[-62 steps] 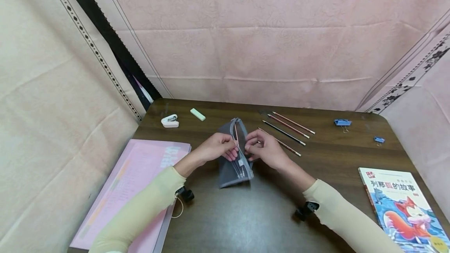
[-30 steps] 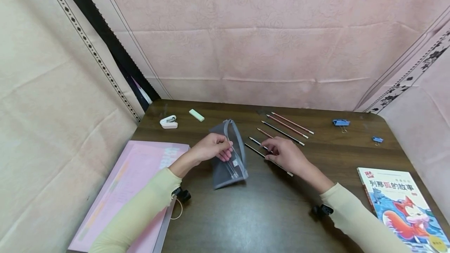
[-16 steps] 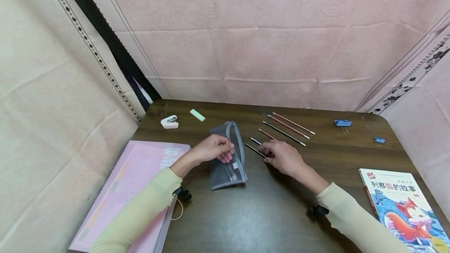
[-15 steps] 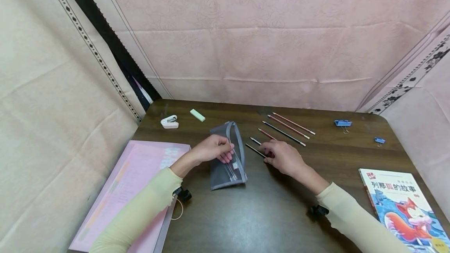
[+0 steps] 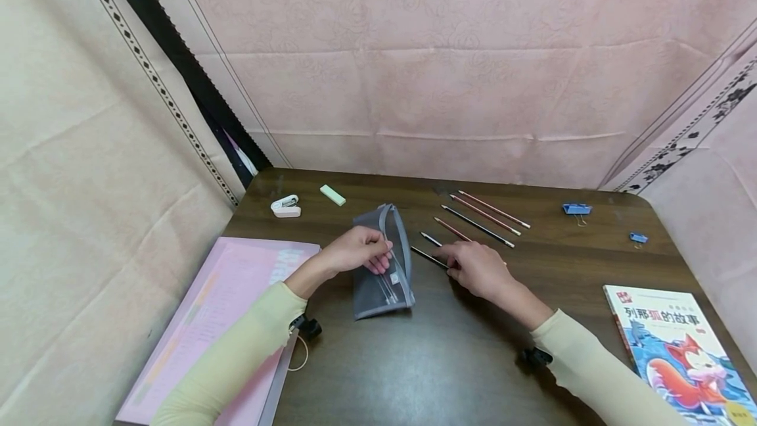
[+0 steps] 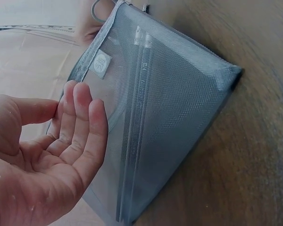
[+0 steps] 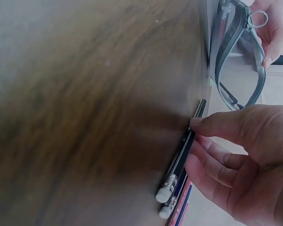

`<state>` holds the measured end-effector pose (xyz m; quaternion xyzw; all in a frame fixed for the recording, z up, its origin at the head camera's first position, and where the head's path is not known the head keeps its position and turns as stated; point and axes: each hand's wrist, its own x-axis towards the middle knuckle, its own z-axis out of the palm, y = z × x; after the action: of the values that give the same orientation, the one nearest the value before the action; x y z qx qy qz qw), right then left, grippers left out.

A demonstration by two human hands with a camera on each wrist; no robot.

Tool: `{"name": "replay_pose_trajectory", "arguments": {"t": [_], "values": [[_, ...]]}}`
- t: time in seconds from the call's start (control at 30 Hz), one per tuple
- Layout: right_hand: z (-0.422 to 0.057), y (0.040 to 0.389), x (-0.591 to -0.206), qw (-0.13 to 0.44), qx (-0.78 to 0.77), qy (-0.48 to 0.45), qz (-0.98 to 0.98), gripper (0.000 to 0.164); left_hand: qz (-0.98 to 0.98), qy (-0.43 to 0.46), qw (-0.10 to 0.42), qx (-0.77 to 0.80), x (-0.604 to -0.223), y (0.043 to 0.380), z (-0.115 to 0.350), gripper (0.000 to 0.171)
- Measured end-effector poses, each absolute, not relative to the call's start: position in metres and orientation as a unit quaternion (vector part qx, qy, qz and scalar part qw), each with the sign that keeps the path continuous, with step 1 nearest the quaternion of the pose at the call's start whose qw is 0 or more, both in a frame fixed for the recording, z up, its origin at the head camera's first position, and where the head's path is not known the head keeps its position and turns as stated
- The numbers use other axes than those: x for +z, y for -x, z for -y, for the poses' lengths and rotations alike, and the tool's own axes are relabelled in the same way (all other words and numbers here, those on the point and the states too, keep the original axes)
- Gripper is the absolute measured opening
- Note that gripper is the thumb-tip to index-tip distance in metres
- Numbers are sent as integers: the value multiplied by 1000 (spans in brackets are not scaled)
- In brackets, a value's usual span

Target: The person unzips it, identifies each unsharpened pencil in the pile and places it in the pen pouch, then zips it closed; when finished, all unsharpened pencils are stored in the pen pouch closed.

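My left hand [image 5: 363, 252] pinches the rim of a grey mesh zip pencil case [image 5: 384, 294] between thumb and index finger, and the mouth of the case gapes. Through the mesh in the left wrist view, dark pencils [image 6: 139, 99] with pale ends show inside. To the right of the case, my right hand [image 5: 476, 268] pinches a black pencil [image 7: 179, 160] low over the desk, thumb on one side and fingers on the other. Beside it lies another dark pencil [image 5: 430, 238], partly hidden by the hand. A reddish pencil [image 5: 452, 228] lies just beyond.
Several more pencils [image 5: 485, 214] lie slanted behind the right hand. A white stapler-like item [image 5: 286, 206] and a pale green eraser-like block [image 5: 332, 194] are at the back left. A pink folder [image 5: 236, 307] is at left; blue binder clips [image 5: 576, 208] and a picture book [image 5: 680, 347] are at right.
My right hand has left the case's mouth, moved right to the pencils and taken hold of the black one. The case has shifted slightly left, with my left hand still on its rim.
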<state>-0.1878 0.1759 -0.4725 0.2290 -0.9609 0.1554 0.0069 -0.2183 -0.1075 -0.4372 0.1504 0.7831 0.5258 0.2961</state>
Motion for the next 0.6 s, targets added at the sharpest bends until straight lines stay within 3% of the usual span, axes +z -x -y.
{"name": "replay_pose_trajectory", "arguments": {"t": [0.37, 0.6], "values": [[-173, 181, -461, 86, 177, -222, 955, 42, -779, -146, 294, 534, -437, 219, 108, 24], [-170, 184, -452, 114, 337, -211, 910, 44, -774, -151, 292, 541, -437, 217, 106, 25]]}}
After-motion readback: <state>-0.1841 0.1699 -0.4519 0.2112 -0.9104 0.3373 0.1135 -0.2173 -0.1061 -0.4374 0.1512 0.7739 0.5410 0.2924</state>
